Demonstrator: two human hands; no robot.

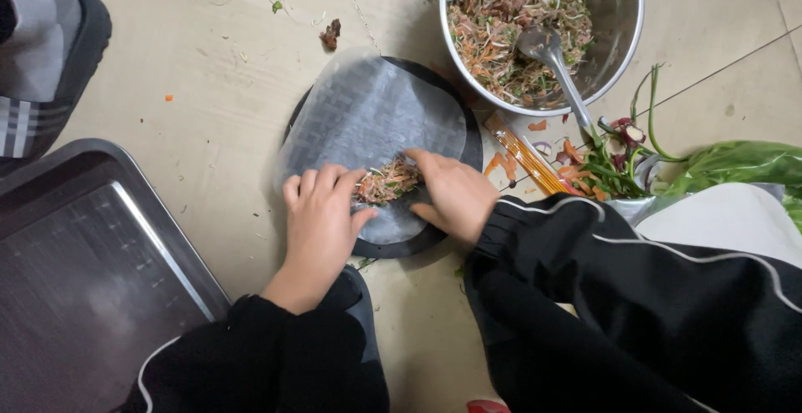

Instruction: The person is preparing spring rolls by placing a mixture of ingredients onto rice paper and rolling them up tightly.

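Observation:
A translucent rice paper sheet [376, 112] lies on a round black plate [472, 141] on the tiled floor. A small heap of shredded vegetable filling [388, 182] sits near the sheet's near edge. My left hand [322, 221] presses on the sheet at the filling's left side, fingers curled over it. My right hand [451, 196] touches the filling's right side, fingertips on the sheet. Both sleeves are black.
A steel bowl [622, 20] of mixed filling with a metal spoon [555, 66] stands at the far right. Vegetable scraps and green leaves [735, 162] lie to the right. A metal tray [83, 279] sits at the near left, a sandalled foot [50, 54] at the far left.

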